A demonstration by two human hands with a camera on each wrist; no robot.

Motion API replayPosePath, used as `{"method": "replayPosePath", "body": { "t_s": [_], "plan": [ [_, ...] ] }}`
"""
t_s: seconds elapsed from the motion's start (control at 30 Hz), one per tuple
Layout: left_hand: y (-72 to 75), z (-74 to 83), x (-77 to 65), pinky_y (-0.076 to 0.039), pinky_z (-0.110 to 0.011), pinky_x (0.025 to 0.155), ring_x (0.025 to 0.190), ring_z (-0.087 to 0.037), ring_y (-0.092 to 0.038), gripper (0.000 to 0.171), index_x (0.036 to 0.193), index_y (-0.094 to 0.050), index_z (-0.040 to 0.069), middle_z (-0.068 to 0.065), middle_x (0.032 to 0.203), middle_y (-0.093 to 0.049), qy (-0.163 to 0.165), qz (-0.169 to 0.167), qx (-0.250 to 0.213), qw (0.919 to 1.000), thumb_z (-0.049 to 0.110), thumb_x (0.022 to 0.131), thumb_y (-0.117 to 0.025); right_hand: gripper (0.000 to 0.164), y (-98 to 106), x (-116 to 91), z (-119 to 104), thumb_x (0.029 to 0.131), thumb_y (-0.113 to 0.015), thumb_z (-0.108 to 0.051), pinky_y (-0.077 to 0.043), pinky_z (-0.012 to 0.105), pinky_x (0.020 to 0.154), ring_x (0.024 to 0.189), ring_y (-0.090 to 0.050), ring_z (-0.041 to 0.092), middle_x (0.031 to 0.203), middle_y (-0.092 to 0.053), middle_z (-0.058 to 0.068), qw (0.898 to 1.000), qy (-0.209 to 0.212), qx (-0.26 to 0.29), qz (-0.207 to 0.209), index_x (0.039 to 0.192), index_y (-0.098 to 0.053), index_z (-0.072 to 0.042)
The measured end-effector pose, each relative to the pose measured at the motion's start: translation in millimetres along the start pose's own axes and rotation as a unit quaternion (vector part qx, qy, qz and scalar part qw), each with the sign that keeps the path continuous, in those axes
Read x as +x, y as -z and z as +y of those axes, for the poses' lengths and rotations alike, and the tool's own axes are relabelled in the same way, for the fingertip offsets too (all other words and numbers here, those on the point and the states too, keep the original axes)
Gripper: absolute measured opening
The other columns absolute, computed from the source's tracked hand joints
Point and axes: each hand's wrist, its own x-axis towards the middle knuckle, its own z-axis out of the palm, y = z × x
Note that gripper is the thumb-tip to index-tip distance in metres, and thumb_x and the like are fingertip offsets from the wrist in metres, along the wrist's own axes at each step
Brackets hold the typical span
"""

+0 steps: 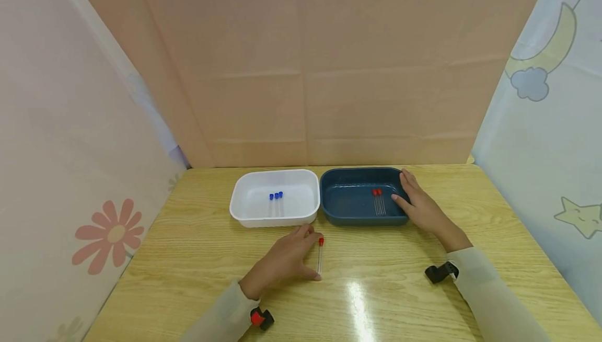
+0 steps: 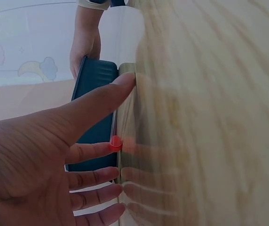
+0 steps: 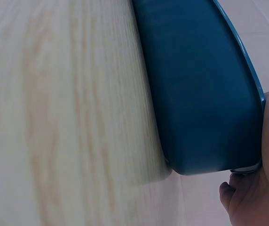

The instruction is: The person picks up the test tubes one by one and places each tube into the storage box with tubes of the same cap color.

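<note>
A clear tube with a red cap (image 1: 321,241) lies on the table in front of the two trays. My left hand (image 1: 289,253) reaches over it from the left, its index fingertip at the cap and its thumb tip by the clear end. In the left wrist view the fingers (image 2: 94,194) are fairly straight and spread, low over the wood. My right hand (image 1: 423,208) holds the right end of the dark blue tray (image 1: 348,221), thumb inside the wall and fingers over the outer rim. Inside that tray lie two red-capped tubes (image 1: 378,201).
A white tray (image 1: 244,221) stands left of the dark blue one, close against it, with three blue-capped tubes (image 1: 276,196) inside. Behind both rises a brown paper backdrop (image 1: 301,96). Printed cloths hang on either side of the wooden table (image 1: 197,253).
</note>
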Motion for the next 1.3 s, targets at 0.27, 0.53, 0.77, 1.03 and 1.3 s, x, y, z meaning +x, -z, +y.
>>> {"method": "replayPosePath", "body": {
  "t_s": [0.27,0.53,0.77,1.03,1.3],
  "plan": [
    [1.3,0.7,0.1,-0.049,-0.036,0.102,0.125,-0.017,-0.048,0.095,0.147,-0.049,0.013,-0.003,0.141,-0.047,0.005,-0.006,0.001,1.0000,0.060,0.073,-0.086,0.078,0.1,0.2,-0.9,0.109,-0.047,-0.036,-0.010,0.067,0.117,0.154,0.006,0.041,0.169,0.010,0.012,1.000,-0.004,0.001,-0.001,0.160,-0.003,0.002],
    [14.6,7.9,1.0,-0.053,-0.037,0.097,0.129,-0.020,-0.053,0.098,0.149,-0.045,0.016,-0.006,0.148,-0.048,-0.029,0.023,-0.006,0.9993,0.063,0.073,-0.083,0.078,4.4,1.4,-3.9,0.109,-0.047,-0.035,-0.009,0.066,0.118,0.154,0.008,0.039,0.169,0.012,0.010,1.000,-0.005,0.002,-0.006,0.161,-0.001,0.000],
    [25.2,15.0,2.0,-0.055,-0.038,0.091,0.129,-0.022,-0.053,0.097,0.151,-0.043,0.020,-0.008,0.153,-0.044,-0.052,0.056,-0.026,0.9967,0.060,0.074,-0.085,0.079,3.5,0.1,-2.5,0.109,-0.046,-0.037,-0.008,0.066,0.118,0.154,0.010,0.038,0.169,0.013,0.012,1.000,-0.003,0.002,-0.012,0.160,0.000,0.001],
    [31.6,19.8,4.2,-0.056,-0.031,0.081,0.114,-0.016,-0.056,0.096,0.153,-0.039,0.020,-0.005,0.140,-0.053,-0.060,0.084,-0.042,0.9937,0.056,0.076,-0.085,0.078,-0.3,-1.0,-0.5,0.109,-0.048,-0.037,-0.010,0.068,0.117,0.154,0.007,0.041,0.169,0.010,0.011,1.000,0.002,0.008,-0.001,0.160,-0.003,0.003],
    [38.2,24.9,9.8,-0.055,-0.033,0.088,0.120,-0.019,-0.056,0.095,0.151,-0.040,0.018,-0.005,0.140,-0.053,-0.060,0.104,-0.058,0.9911,0.052,0.077,-0.086,0.078,0.5,-0.5,-0.2,0.109,-0.047,-0.036,-0.010,0.069,0.116,0.154,0.007,0.042,0.169,0.011,0.012,1.000,0.003,0.006,-0.003,0.160,-0.002,0.002]
  ]
}}
